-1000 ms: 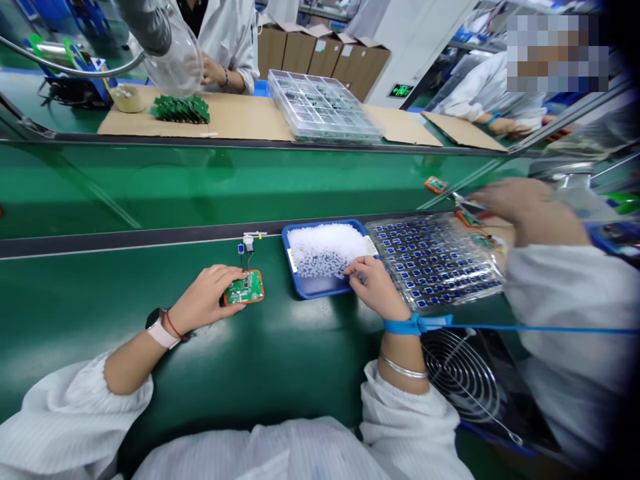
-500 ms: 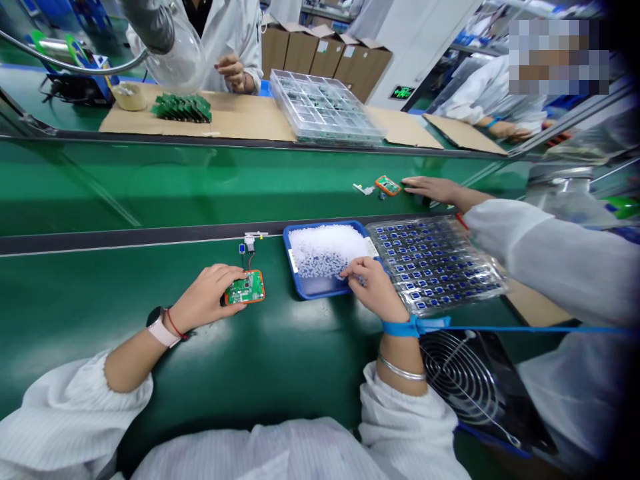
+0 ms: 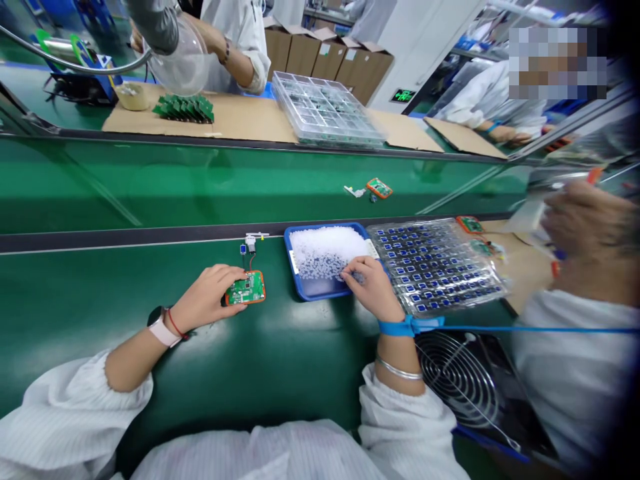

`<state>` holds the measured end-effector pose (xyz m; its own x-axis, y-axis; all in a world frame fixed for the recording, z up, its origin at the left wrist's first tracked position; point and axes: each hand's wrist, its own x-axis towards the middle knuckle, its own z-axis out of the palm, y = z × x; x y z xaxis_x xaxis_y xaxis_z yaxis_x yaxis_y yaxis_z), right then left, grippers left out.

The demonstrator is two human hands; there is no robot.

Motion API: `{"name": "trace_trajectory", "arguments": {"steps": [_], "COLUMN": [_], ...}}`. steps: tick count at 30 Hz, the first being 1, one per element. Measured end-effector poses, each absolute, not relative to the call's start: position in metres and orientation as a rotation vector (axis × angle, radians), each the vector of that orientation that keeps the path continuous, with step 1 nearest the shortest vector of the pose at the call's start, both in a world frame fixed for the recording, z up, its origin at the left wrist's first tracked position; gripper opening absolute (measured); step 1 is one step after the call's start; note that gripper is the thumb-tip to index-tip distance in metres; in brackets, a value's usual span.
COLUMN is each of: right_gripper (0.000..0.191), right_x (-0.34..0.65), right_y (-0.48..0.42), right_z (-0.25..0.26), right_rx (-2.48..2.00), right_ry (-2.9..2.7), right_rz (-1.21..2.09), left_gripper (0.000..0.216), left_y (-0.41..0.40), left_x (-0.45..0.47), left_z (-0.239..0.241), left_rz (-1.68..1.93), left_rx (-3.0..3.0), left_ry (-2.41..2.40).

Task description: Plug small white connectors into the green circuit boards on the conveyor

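My left hand (image 3: 220, 288) grips a green circuit board in an orange frame (image 3: 249, 288), thumb along its near edge and fingers over its far left side. The board lies on the green table. Wires lead from its far edge to a small white part (image 3: 251, 245) and a little blue square part (image 3: 243, 249). My right hand (image 3: 370, 283) has its fingertips pinched together at the near right of a blue tray (image 3: 320, 295) of small white pieces (image 3: 325, 248). Whatever is between those fingertips is too small to make out.
Right of the tray lies a clear plastic sheet of blue square parts (image 3: 433, 263). A fan (image 3: 457, 380) sits nearer me. Another orange-framed board (image 3: 380, 188) rests on the green belt (image 3: 260, 193). At far right a co-worker's hand (image 3: 585, 213) is raised, blurred.
The co-worker's arm at right has drawn back from the belt. The board on the belt has shifted slightly left. My hands have hardly moved.
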<state>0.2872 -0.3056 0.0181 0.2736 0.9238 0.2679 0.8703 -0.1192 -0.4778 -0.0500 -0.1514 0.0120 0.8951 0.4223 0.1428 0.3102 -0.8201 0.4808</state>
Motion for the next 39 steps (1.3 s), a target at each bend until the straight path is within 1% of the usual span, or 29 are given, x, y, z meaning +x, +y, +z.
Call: {"name": "trace_trajectory", "arguments": {"steps": [3, 9, 20, 23, 26, 27, 29, 31, 32, 35, 39], "right_gripper": [0.012, 0.013, 0.02, 0.02, 0.017, 0.015, 0.014, 0.015, 0.014, 0.013, 0.012], "right_x": [0.294, 0.298, 0.299, 0.299, 0.279, 0.265, 0.23, 0.19, 0.172, 0.135, 0.129], "right_y": [-0.309, -0.313, -0.308, -0.306, -0.301, -0.297, -0.287, -0.274, -0.268, -0.251, -0.24], "right_z": [0.017, 0.015, 0.009, 0.016, 0.033, 0.039, 0.047, 0.048, 0.044, 0.026, 0.006], "right_rx": [-2.046, -2.09, -2.124, -2.104, -1.975, -1.904, -1.748, -1.596, -1.531, -1.433, -1.4], "right_ry": [-1.605, -1.625, -1.676, -1.712, -1.649, -1.618, -1.588, -1.649, -1.674, -1.653, -1.613], "right_rz": [0.105, 0.213, 0.246, 0.239, 0.165, 0.151, 0.184, 0.323, 0.391, 0.517, 0.588], "left_gripper": [0.052, 0.052, 0.05, 0.053, 0.058, 0.056, 0.042, 0.025, 0.022, 0.021, 0.017], "left_y": [-0.152, -0.152, -0.152, -0.153, -0.156, -0.158, -0.163, -0.167, -0.169, -0.17, -0.166], "left_x": [-0.05, -0.051, -0.05, -0.05, -0.047, -0.045, -0.04, -0.033, -0.029, -0.024, -0.025], "left_z": [0.012, 0.012, 0.013, 0.017, 0.022, 0.023, 0.026, 0.027, 0.028, 0.026, 0.02], "left_rz": [0.338, 0.332, 0.338, 0.305, 0.309, 0.344, 0.465, 0.582, 0.62, 0.653, 0.637], "left_rx": [2.611, 2.614, 2.588, 2.567, 2.504, 2.469, 2.369, 2.246, 2.19, 2.091, 2.048], "left_ry": [0.531, 0.536, 0.526, 0.479, 0.448, 0.459, 0.515, 0.575, 0.595, 0.623, 0.674]}}
